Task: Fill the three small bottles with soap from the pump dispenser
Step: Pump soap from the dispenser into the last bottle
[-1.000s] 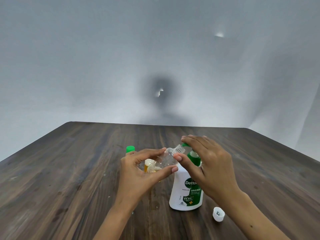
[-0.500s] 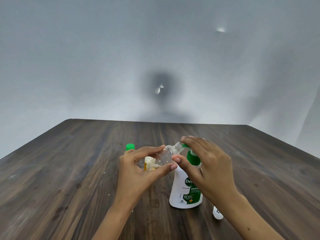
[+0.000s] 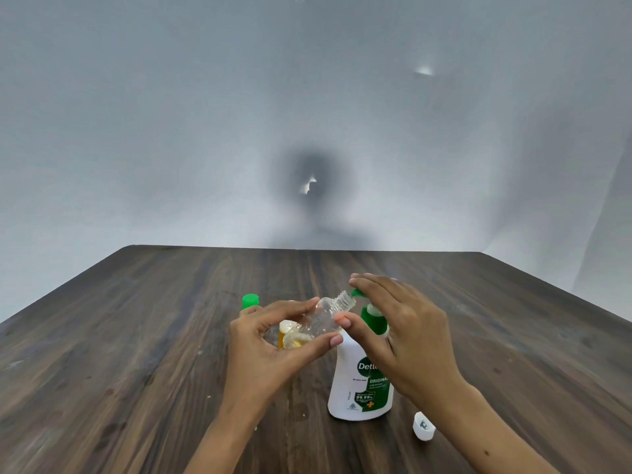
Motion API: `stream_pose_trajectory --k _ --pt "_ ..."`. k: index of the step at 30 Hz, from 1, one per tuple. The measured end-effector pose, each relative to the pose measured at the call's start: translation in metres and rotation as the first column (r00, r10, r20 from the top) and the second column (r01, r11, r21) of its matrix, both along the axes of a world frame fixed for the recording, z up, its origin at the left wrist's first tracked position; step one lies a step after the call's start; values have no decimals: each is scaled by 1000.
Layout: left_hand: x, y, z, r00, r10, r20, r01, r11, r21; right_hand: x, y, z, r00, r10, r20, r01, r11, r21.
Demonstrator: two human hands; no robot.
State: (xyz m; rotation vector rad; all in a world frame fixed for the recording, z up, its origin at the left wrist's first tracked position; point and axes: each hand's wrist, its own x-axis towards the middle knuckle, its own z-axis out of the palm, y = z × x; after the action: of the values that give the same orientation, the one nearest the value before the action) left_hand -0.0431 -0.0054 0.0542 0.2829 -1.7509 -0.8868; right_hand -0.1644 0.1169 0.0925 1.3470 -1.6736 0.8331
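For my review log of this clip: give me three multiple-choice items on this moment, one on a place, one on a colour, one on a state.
1. Where does the loose white cap lie?
A. on the table right of the dispenser
B. on the clear bottle
C. in the left hand

2. What colour is the pump head?
A. red
B. green
C. black

3. How is the clear bottle held?
A. upright on the table
B. capped, lying flat
C. tilted, open neck at the nozzle

Answers: 1 A, it rests by the dispenser; 2 B, green shows under the right hand; 3 C, the left hand tips it.
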Motion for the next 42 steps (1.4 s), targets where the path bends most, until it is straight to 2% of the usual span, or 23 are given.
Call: stream_pose_trajectory --k 2,7,15,42 --pt "0 0 1 1000 2 -2 -2 1000 -3 1 1 3 1000 0 -7 0 1000 -4" --pt "0 0 1 999 -38 -19 38 999 3 5 -2 -5 996 6 87 -6 1000 5" --pt "-1 1 4 998 -39 -43 39 999 13 0 0 2 998 -52 -47 53 998 22" --pt "-1 0 0 1000 -11 -20 11 1000 19 1 1 -2 999 -43 -22 44 998 36"
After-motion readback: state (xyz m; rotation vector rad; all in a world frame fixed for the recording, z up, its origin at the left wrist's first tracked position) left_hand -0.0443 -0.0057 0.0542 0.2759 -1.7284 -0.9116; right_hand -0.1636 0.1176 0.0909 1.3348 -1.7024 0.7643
